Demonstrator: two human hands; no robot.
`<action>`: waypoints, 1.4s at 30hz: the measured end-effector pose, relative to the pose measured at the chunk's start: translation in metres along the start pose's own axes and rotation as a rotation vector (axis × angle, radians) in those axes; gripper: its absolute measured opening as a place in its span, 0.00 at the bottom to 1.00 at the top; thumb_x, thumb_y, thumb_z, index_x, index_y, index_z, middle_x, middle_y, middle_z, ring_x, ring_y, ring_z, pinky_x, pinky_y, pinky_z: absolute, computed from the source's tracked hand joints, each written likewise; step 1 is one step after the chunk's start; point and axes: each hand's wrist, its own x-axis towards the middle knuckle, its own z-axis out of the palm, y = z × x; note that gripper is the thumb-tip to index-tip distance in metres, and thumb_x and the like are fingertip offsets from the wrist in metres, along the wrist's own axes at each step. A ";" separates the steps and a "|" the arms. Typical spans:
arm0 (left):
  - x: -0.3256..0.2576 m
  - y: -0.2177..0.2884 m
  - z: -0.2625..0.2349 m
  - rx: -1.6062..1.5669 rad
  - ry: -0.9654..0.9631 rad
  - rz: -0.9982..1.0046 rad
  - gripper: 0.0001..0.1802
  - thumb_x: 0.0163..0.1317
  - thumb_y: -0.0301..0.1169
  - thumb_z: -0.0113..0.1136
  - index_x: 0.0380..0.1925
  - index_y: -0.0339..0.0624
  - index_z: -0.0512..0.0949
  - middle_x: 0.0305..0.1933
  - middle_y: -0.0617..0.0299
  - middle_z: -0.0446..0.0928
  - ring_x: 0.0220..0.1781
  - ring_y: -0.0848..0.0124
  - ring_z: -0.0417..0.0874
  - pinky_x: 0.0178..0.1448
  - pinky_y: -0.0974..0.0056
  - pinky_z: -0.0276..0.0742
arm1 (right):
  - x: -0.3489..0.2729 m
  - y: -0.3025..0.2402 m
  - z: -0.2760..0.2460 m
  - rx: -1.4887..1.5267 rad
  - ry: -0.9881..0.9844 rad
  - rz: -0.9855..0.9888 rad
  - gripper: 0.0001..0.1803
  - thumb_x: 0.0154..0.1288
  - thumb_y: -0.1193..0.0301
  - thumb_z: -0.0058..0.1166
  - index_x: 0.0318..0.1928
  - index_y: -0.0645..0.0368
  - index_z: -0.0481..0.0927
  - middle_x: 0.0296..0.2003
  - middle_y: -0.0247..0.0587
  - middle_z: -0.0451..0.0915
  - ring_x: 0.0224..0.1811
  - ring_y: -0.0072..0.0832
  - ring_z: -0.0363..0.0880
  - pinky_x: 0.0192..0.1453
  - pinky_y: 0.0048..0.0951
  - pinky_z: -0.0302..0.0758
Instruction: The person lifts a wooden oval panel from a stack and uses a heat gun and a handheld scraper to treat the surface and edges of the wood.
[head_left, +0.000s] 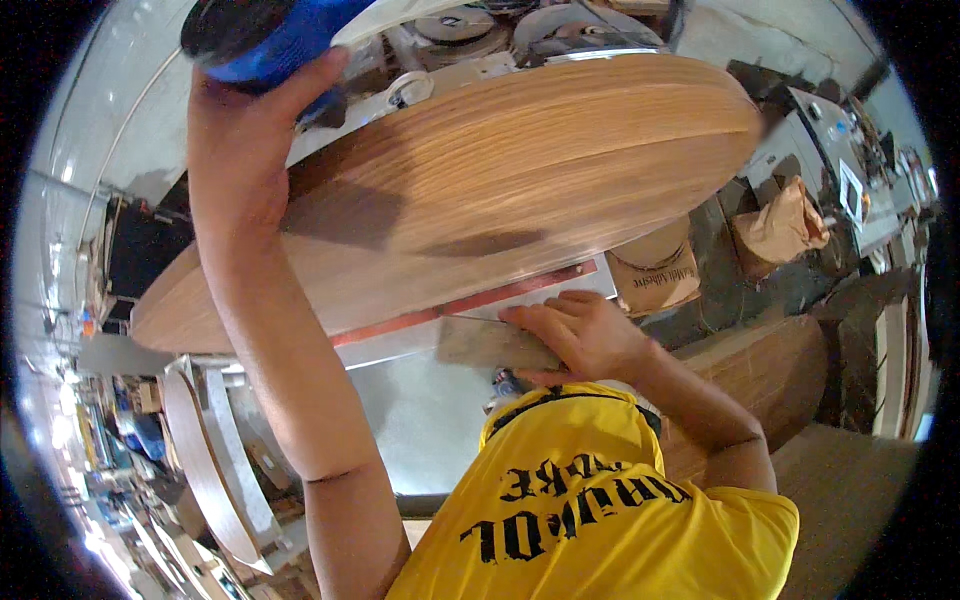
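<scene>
A large oval wooden panel point(560, 150), its grain running lengthwise, lies across the bench in front of me. My left hand point(240, 130) is raised above its far left side, closed around a blue tool with a black end point(270, 40). That tool is cut off by the top of the view, so its exact kind does not show. Close to my body, at the panel's near edge, my right hand point(585, 335) grips a flat, greyish-brown rectangular piece point(490, 343). Motion blurs the piece. A red strip point(470, 300) runs beneath the panel's near edge.
A brown cardboard box point(655, 280) and a crumpled brown paper bag point(778, 230) are to the right. Farther right stands a cluttered bench point(840, 160). Beyond the panel are a white roll point(410, 90) and round items. A curved wooden piece point(205, 465) leans at lower left.
</scene>
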 end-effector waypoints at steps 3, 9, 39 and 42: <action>0.000 -0.008 0.000 -0.053 0.003 0.010 0.36 0.50 0.33 0.85 0.59 0.42 0.79 0.52 0.60 0.85 0.52 0.67 0.85 0.58 0.61 0.80 | -0.076 0.072 0.103 -0.007 -0.244 0.164 0.36 0.66 0.50 0.65 0.66 0.61 0.74 0.54 0.49 0.85 0.55 0.45 0.85 0.65 0.47 0.77; 0.006 -0.012 0.001 0.014 -0.016 0.067 0.37 0.50 0.33 0.85 0.60 0.41 0.78 0.53 0.59 0.85 0.54 0.65 0.85 0.64 0.59 0.79 | -0.132 0.161 0.149 -0.313 -0.307 0.170 0.34 0.66 0.53 0.64 0.66 0.60 0.76 0.64 0.49 0.74 0.68 0.47 0.70 0.74 0.50 0.67; 0.001 -0.009 0.012 -0.135 0.017 0.113 0.35 0.49 0.22 0.81 0.59 0.40 0.76 0.53 0.60 0.83 0.54 0.67 0.84 0.59 0.60 0.80 | 0.083 0.029 -0.182 -0.820 0.367 -0.278 0.18 0.56 0.73 0.74 0.47 0.56 0.85 0.33 0.34 0.85 0.33 0.34 0.86 0.35 0.32 0.84; 0.002 -0.008 0.011 -0.122 0.017 0.120 0.35 0.49 0.23 0.81 0.58 0.40 0.76 0.53 0.60 0.83 0.54 0.67 0.84 0.59 0.60 0.81 | 0.091 0.031 -0.180 -0.867 0.336 -0.313 0.18 0.56 0.73 0.73 0.48 0.56 0.85 0.34 0.35 0.85 0.34 0.34 0.87 0.36 0.32 0.85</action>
